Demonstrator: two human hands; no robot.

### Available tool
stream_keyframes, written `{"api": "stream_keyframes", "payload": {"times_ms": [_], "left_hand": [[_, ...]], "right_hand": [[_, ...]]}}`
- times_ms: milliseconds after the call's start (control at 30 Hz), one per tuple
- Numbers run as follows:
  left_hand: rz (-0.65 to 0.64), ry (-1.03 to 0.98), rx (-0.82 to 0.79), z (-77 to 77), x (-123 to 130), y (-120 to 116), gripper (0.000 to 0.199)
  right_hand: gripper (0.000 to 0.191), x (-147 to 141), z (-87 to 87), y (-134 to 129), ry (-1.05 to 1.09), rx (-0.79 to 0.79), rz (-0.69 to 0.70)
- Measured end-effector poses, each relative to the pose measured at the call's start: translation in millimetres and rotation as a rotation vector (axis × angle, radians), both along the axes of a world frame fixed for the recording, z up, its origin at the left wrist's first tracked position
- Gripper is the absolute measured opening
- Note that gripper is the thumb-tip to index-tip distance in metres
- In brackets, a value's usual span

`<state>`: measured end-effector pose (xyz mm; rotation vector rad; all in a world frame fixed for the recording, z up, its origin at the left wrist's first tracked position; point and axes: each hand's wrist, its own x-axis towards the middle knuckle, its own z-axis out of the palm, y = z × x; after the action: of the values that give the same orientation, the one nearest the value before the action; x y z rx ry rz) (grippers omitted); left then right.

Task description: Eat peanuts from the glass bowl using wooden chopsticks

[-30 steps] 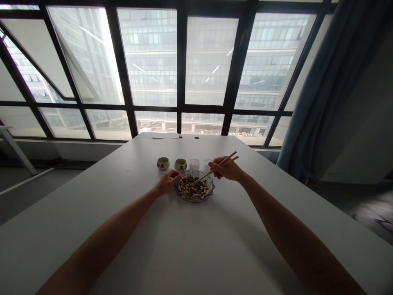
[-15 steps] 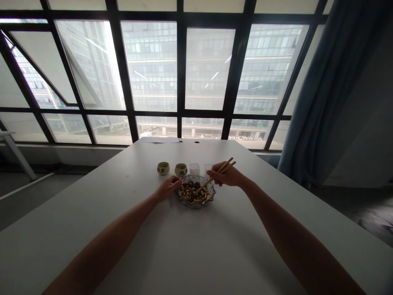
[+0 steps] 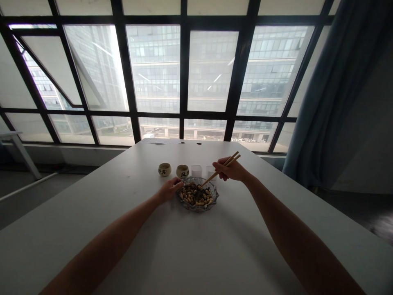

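Observation:
A clear glass bowl with a wavy rim (image 3: pixel 215 199) sits on the white table, filled with peanuts (image 3: pixel 206 198) and darker pieces. My left hand (image 3: pixel 170 189) grips the bowl's left rim between thumb and fingers. In my right hand (image 3: pixel 231 169), at the upper right of the bowl, is a pair of wooden chopsticks (image 3: pixel 211 177). Their tips point down into the bowl's contents; whether they pinch anything is too small to tell. Behind the bowl stand two cream cups with dark characters, a left one (image 3: pixel 164 170) and a right one (image 3: pixel 182 171).
Two clear plastic containers stand right of the cups, one (image 3: pixel 196 171) behind the bowl, the other (image 3: pixel 211 172) partly behind the chopsticks. Papers (image 3: pixel 161 141) lie at the far edge of the table (image 3: pixel 190 254). A blue curtain (image 3: pixel 316 110) hangs at the right, beside large windows.
The chopstick tips have moved from the middle of the bowl's contents up toward its back part, and my right hand has shifted slightly right. My left hand stays at the rim. The view has shifted slightly.

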<state>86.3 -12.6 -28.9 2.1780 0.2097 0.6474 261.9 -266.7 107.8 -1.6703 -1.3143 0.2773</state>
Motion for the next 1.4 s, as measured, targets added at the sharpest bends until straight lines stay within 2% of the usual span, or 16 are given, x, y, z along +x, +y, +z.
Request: {"api": "stream_keyframes", "payload": {"times_ms": [233, 533, 667, 1000, 1400], "left_hand": [[0.015, 0.019, 0.016, 4.1, -3, -3, 0.043], [0.016, 0.012, 0.046, 2.0, -3, -3, 0.044], [0.003, 0.02, 0.064, 1.2, -3, -2, 0.046], [0.011, 0.049, 0.079, 3.0, -4, -3, 0.047], [0.012, 0.034, 0.088, 4.2, -6, -2, 0.043]], "right_hand": [[0.058, 13, -6.7, -6, 0.015, -0.052, 0.0], [0.054, 13, -5.6, -7, 0.003, -0.135, 0.094], [0.055, 15, -2.3, -10, 0.006, -0.145, 0.078], [0.058, 23, 4.1, -19, 0.085, -0.039, 0.005], [0.056, 20, 12.2, -24, 0.178, 0.011, -0.007]]}}
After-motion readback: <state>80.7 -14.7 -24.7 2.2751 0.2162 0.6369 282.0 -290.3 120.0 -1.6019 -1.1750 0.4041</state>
